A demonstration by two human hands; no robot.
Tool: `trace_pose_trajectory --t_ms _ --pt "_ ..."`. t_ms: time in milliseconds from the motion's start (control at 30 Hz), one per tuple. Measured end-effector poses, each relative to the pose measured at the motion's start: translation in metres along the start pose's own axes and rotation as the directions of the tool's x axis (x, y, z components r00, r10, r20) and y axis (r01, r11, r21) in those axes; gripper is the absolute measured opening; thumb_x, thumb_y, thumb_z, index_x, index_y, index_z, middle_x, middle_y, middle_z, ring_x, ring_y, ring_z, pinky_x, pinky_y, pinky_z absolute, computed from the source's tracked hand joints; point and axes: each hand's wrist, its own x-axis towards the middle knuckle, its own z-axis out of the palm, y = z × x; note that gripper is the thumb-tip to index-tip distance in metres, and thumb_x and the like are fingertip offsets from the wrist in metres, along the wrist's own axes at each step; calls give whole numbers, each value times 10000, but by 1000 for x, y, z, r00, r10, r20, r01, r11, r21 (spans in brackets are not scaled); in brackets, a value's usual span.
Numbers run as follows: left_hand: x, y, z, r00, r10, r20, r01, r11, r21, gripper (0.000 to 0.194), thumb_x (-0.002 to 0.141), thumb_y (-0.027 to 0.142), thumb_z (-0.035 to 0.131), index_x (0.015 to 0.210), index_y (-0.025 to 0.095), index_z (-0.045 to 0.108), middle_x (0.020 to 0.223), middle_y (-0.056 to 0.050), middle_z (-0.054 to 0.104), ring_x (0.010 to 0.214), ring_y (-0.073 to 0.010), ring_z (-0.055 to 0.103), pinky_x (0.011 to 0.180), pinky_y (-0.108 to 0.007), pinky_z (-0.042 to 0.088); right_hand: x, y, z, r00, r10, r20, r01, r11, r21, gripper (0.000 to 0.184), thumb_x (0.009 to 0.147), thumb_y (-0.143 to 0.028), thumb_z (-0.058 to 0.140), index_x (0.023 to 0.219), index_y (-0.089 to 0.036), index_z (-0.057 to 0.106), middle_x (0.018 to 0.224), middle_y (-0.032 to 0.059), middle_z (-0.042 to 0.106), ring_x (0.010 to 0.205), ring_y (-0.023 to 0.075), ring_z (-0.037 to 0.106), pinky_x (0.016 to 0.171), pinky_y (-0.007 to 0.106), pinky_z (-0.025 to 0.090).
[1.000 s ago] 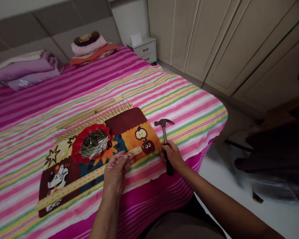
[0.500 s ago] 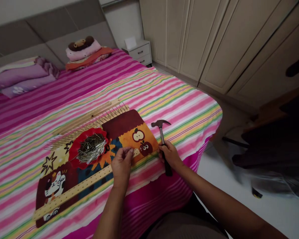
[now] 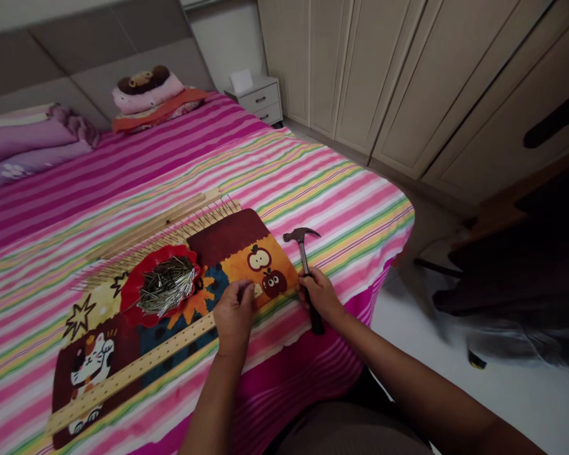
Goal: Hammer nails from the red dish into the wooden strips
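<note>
Turned downward since a second ago, the bare left hand (image 3: 234,316) now curls its fingers near the right end of a pale, hole-drilled wooden strip (image 3: 137,370) laid across a printed patchwork mat (image 3: 222,240); I cannot tell whether they hold the slim nail seen then. As before, the right hand (image 3: 320,294) stays closed round a black-handled claw hammer (image 3: 304,256) beside the mat. Farther off, a red scalloped bowl (image 3: 131,289) holds loose metal nails (image 3: 168,284), with a nail-studded wooden strip (image 3: 171,236) behind it.

Black-handled claw hammer (image 3: 304,254), drilled wooden strip (image 3: 137,368)
</note>
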Motion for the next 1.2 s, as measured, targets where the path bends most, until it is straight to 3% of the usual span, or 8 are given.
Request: trace_pose_trajectory --t_ms 133,333,500,667,833,1000,1100,1200 --pt "-1 -4 5 996 -77 -36 74 995 -72 245 727 415 602 856 212 649 776 -8 693 728 -161 638 703 -274 489 0 -5 2 1000 24 -18 -24 1000 -7 109 737 -306 505 785 -217 463 532 -90 526 338 68 399 267 164 306" --pt "-5 -9 8 991 111 -76 -114 993 -32 200 781 388 559 737 208 635 739 -6 640 700 -142 594 689 -260 458 -7 -13 7 1000 1 -15 -2 999 -54 170 833 -382 419 814 -217 455 542 -91 477 330 60 355 277 163 290" --pt "-5 -8 10 974 206 -96 -206 979 10 181 810 344 543 741 204 635 746 -6 625 708 -133 584 684 -247 439 -53 -25 4 995 -59 85 74 979 -190 178 865 -359 492 898 -198 560 485 -97 431 341 69 362 314 173 287" --pt "-5 -11 14 960 266 -89 -260 963 74 154 827 299 533 760 198 628 738 -6 610 711 -130 570 687 -243 422 -91 -57 2 863 -279 422 485 691 -535 437 919 -262 446 1354 -217 460 783 2 645 676 155 608 641 266 518" --pt "-4 -13 16 955 287 -72 -282 956 76 149 833 282 522 763 199 624 735 -8 604 701 -132 563 675 -247 414 -100 -79 14 831 -216 513 534 571 -624 491 945 -239 396 1434 -224 364 1070 66 688 1055 219 620 895 346 510" --pt "-3 -14 17 970 237 -45 -231 967 107 139 825 259 516 751 200 618 707 -11 583 695 -144 554 635 -252 390 -102 -79 21 833 -87 547 510 503 -698 505 955 -250 371 1456 -212 322 1192 100 657 1019 223 648 875 365 522" --pt "-3 -14 17 970 236 -48 -231 968 101 142 825 259 518 738 199 613 699 -12 580 695 -147 551 642 -256 390 -106 -79 19 843 -99 528 497 518 -696 489 951 -262 384 1438 -220 364 1173 89 663 997 216 651 880 349 513" --pt "-4 -13 18 957 280 -70 -276 959 63 169 838 263 503 724 198 609 709 -19 593 720 -151 560 691 -267 411 -111 -76 14 867 -183 464 466 630 -622 470 929 -307 440 1393 -231 440 955 49 703 835 195 669 774 307 541"
